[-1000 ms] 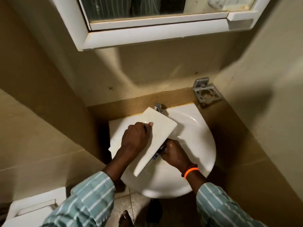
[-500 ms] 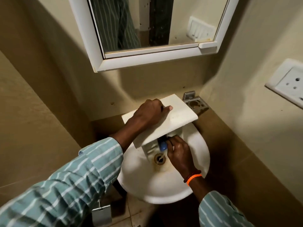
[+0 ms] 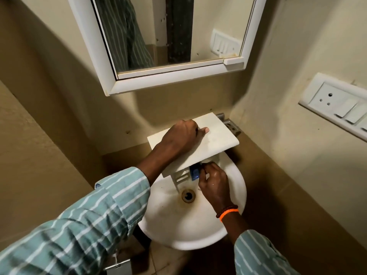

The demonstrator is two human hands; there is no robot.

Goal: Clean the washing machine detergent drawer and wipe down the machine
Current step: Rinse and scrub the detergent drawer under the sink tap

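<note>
While left hand [image 3: 181,135] clamps the white detergent drawer [image 3: 214,135] over the sink [image 3: 178,231] at frame centre, right hand [image 3: 213,180] pinches its blue insert [image 3: 194,172]; drawer cleaning underway, machine wipe-down seemingly not started, machine unseen.

Detergent drawer [image 3: 214,133], white plastic, being held flat-side up and tilted over the white basin, far end rising toward the wall corner. Underside facing down, showing slotted white ribs and a small blue insert [image 3: 194,173] at the near edge, just above the drain.
</note>
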